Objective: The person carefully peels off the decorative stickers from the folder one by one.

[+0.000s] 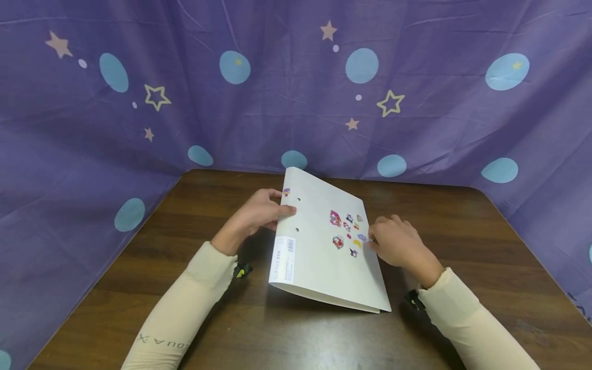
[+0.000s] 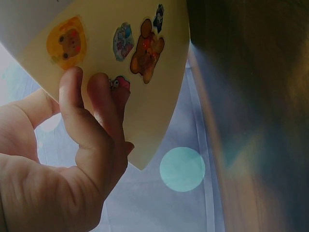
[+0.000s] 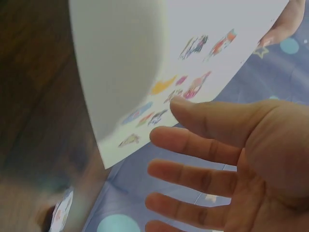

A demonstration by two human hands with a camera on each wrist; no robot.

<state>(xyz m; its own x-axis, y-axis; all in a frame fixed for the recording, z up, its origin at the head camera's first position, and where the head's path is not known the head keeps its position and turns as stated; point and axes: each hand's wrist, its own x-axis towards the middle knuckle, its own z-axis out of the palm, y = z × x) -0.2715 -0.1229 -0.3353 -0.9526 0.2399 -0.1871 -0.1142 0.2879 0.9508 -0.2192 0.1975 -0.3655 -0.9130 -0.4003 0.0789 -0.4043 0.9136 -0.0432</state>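
Note:
A white clip file folder stands tilted on the table, spine to the left and raised. Colourful stickers dot its front, among them a yellow moon sticker. My left hand grips the spine, thumb on the front and fingers round behind. In the left wrist view those fingers lie against the back cover, beside a brown bear sticker. My right hand is at the folder's right edge, by the stickers. The right wrist view shows its fingers loosely extended, holding nothing; whether the thumb touches the cover I cannot tell.
The brown wooden table extends on both sides of the folder. A purple curtain with stars and blue dots hangs behind it. A printed label covers the lower spine. Dark wrist cameras sit under both cuffs.

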